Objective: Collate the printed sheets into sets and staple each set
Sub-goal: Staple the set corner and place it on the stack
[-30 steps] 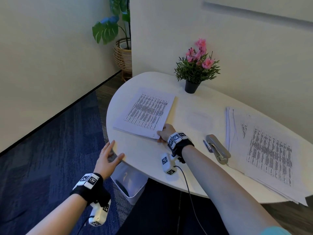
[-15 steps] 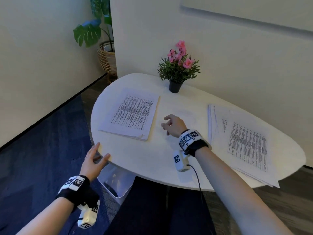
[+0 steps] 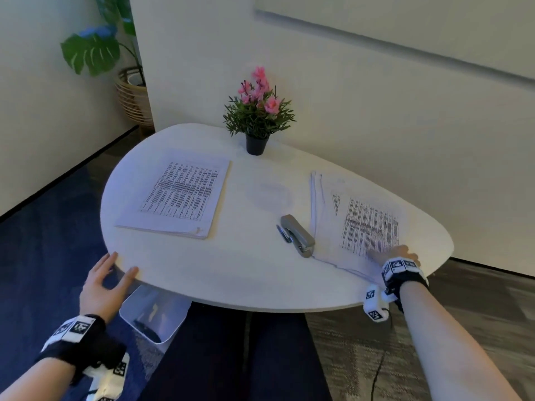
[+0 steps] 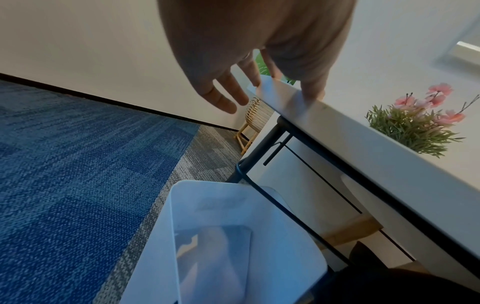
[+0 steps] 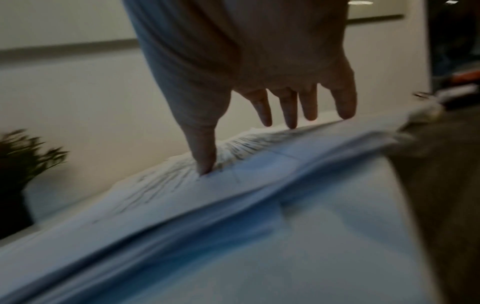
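- The right hand (image 3: 401, 254) lies on the near corner of the loose pile of printed sheets (image 3: 362, 224) at the right end of the table (image 3: 246, 264). Its thumb (image 5: 205, 156) presses down onto the top sheet and the other fingers (image 5: 288, 111) reach out straight over the paper; the wrist view is blurred, so whether those fingertips touch the sheet is hard to say. It grasps nothing.
- That pile is fanned and uneven, with sheet edges showing along its left side and its near corner reaching the table's front edge.
- The left hand (image 3: 102, 285) rests at the table's front left edge with fingers spread and relaxed. In the left wrist view the thumb (image 4: 313, 92) sits on the rim and the fingers (image 4: 221, 96) hang past it, holding nothing.
- A squared stack of printed sheets (image 3: 176, 195) lies on the left part of the table, well apart from both hands.
- The grey stapler (image 3: 298, 234) lies just beside the left edge of the loose pile, its near end touching or overlapping the paper, towards the front of the table.
- A dark pen (image 3: 283, 233) lies against the stapler's left side.
- A potted plant with pink flowers (image 3: 257, 114) stands at the back edge, near the wall.
- A translucent bin (image 3: 150, 312) sits on the floor under the front left edge, below the left hand.
- A large leafy plant in a wicker basket (image 3: 133, 94) stands in the far corner of the room.
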`<state>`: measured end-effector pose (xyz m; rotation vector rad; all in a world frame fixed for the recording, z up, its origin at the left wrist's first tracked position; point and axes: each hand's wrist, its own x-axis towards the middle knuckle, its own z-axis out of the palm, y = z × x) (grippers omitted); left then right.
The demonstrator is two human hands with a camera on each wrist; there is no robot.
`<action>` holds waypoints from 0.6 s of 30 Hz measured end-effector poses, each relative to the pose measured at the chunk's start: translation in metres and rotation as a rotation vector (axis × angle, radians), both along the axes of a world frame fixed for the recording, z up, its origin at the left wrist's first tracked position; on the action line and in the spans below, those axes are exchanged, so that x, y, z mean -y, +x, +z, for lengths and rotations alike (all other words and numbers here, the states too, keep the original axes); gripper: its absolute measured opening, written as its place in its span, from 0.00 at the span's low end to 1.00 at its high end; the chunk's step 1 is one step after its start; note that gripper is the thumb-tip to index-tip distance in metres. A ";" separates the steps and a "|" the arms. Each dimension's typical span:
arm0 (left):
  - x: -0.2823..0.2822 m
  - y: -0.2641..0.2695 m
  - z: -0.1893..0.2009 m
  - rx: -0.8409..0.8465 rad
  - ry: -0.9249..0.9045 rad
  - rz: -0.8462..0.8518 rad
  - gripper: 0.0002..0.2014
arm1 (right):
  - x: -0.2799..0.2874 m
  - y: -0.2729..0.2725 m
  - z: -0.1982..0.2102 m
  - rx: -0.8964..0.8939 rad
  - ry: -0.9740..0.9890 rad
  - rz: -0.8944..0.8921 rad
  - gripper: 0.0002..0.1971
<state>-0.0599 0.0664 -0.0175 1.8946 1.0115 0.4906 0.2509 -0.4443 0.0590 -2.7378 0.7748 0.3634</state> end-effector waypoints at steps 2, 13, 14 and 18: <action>0.003 0.001 0.002 0.012 -0.014 0.009 0.29 | 0.023 0.013 -0.028 -0.055 -0.031 -0.034 0.68; 0.005 0.001 0.008 -0.023 -0.029 0.034 0.28 | 0.043 0.017 -0.037 0.008 0.152 -0.093 0.63; 0.005 0.001 0.009 -0.031 -0.029 0.034 0.29 | 0.039 0.010 -0.027 0.039 0.161 -0.108 0.56; 0.006 0.002 0.011 -0.029 -0.033 0.036 0.29 | 0.029 -0.015 0.007 0.216 0.113 -0.126 0.44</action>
